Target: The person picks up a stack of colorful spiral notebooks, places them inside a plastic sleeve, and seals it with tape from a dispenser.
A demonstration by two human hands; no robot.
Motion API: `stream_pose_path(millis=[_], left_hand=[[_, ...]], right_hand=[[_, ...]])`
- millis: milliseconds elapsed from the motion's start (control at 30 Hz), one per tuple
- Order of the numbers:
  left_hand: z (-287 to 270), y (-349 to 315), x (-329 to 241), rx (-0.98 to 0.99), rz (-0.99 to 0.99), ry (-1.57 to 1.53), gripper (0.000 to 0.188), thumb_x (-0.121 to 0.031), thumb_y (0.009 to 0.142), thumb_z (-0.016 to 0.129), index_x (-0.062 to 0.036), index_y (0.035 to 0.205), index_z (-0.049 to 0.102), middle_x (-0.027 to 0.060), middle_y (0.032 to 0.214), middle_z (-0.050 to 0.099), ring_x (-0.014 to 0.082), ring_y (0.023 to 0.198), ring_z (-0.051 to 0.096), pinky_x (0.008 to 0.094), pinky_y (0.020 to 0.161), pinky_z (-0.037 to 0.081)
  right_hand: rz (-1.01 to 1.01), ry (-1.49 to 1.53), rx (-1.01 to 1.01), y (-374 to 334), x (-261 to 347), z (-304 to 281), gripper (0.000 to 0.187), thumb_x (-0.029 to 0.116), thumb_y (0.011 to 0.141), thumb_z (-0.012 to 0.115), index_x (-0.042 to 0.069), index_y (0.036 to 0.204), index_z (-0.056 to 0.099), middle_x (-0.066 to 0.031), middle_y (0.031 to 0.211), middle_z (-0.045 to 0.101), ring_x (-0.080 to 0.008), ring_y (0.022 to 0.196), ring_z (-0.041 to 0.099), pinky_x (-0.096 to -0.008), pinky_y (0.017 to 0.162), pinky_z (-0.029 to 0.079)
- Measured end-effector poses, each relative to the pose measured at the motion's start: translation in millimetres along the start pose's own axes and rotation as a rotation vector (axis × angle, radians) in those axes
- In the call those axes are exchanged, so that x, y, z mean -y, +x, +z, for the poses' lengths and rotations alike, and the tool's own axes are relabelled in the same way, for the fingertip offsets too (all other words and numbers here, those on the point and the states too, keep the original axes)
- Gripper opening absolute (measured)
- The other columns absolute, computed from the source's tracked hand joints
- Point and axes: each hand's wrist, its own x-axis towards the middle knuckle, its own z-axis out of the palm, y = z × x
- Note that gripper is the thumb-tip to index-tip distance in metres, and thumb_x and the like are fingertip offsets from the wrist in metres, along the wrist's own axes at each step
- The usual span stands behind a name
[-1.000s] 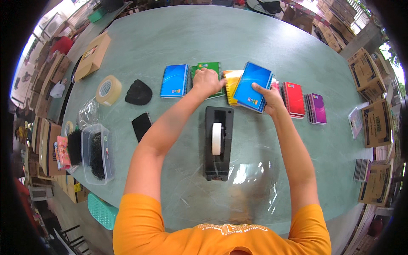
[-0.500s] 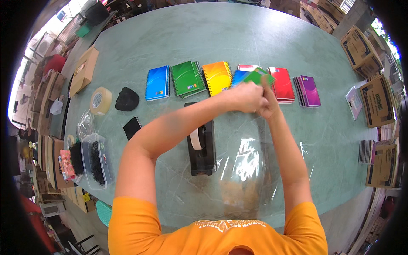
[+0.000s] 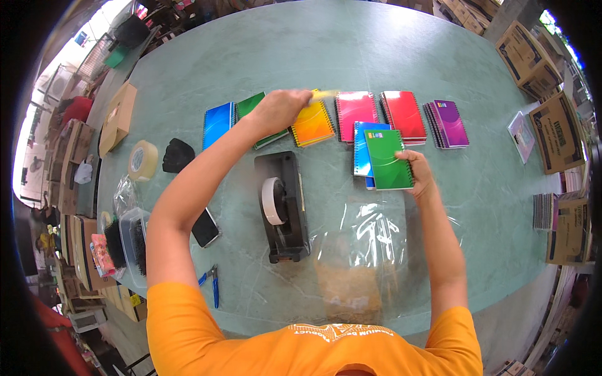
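Note:
My right hand point(image 3: 419, 170) grips a green spiral notebook point(image 3: 390, 168) fanned over a blue notebook point(image 3: 362, 149), held above the table. My left hand point(image 3: 281, 113) is closed on a motion-blurred yellow notebook point(image 3: 323, 95), tilted nearly edge-on at the far end of the yellow notebook stack point(image 3: 312, 126). Left of that lie green notebooks point(image 3: 250, 104), partly covered by my left hand and forearm, and blue notebooks point(image 3: 217, 125). To the right are pink notebooks point(image 3: 356, 108), red notebooks point(image 3: 404, 113) and small purple notebooks point(image 3: 450, 122).
A black tape dispenser point(image 3: 296, 207) stands mid-table, beside clear plastic sheeting point(image 3: 370, 235). Leftward are a phone point(image 3: 205, 228), blue-handled pliers point(image 3: 216, 291), a tape roll point(image 3: 143, 160), a black cloth-like item point(image 3: 179, 155) and a clear bin point(image 3: 133, 232). Cardboard boxes point(image 3: 555, 135) line the right edge.
My hands were together over the pink notebooks and have parted. The right has brought the green and blue notebooks nearer; the left has moved left to the yellow ones and taken hold of one.

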Motion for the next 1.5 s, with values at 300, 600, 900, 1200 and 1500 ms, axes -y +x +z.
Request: stream_pose_path(millis=[300, 600, 900, 1200, 1500], left_hand=[[51.4, 25.1, -60.0, 0.007, 0.371, -0.001, 0.052, 0.000, 0.073, 0.059, -0.0007, 0.123, 0.046, 0.0214, 0.132, 0.040, 0.0310, 0.126, 0.037, 0.0361, 0.101, 0.037], [45.7, 66.1, -69.9, 0.110, 0.495, 0.348, 0.024, -0.009, 0.080, 0.050, 0.0008, 0.102, 0.053, 0.0179, 0.102, 0.059, 0.0282, 0.104, 0.055, 0.0394, 0.084, 0.047], [32.3, 58.4, -71.4, 0.095, 0.198, 0.270, 0.018, -0.013, 0.084, 0.048, 0.0022, 0.092, 0.052, 0.0239, 0.080, 0.060, 0.0380, 0.076, 0.061, 0.0461, 0.069, 0.050], [36.8, 91.0, -298.9, -0.073, 0.051, -0.492, 0.026, -0.021, 0.082, 0.055, -0.0099, 0.104, 0.066, 0.0176, 0.084, 0.062, 0.0314, 0.084, 0.062, 0.0441, 0.078, 0.049], [86.0, 166.5, -210.2, -0.243, -0.388, 0.053, 0.042, -0.031, 0.076, 0.060, 0.0048, 0.098, 0.059, 0.0225, 0.087, 0.064, 0.0335, 0.081, 0.065, 0.0431, 0.068, 0.053]], right_hand=[[-0.150, -0.244, -0.065, -14.1, -14.9, 6.0, 0.041, 0.009, 0.077, 0.067, 0.001, 0.113, 0.050, -0.0103, 0.103, 0.061, -0.0184, 0.089, 0.063, -0.0326, 0.077, 0.053], [-0.334, -0.182, -0.254, -74.3, -4.5, -49.1, 0.045, 0.007, 0.077, 0.067, 0.002, 0.116, 0.047, -0.0112, 0.106, 0.060, -0.0220, 0.093, 0.062, -0.0359, 0.082, 0.051], [-0.351, -0.011, -0.065, -90.9, -18.0, -48.4, 0.043, 0.018, 0.082, 0.063, 0.002, 0.118, 0.045, -0.0128, 0.112, 0.057, -0.0239, 0.099, 0.059, -0.0379, 0.087, 0.049], [-0.396, 0.287, 0.199, -96.5, -15.4, -69.0, 0.050, 0.026, 0.083, 0.062, 0.005, 0.123, 0.043, -0.0122, 0.114, 0.056, -0.0249, 0.102, 0.058, -0.0411, 0.087, 0.049], [-0.348, 0.100, 0.053, -149.4, 20.0, -109.0, 0.044, 0.002, 0.076, 0.062, -0.001, 0.117, 0.046, -0.0137, 0.107, 0.059, -0.0247, 0.098, 0.060, -0.0383, 0.086, 0.050]])
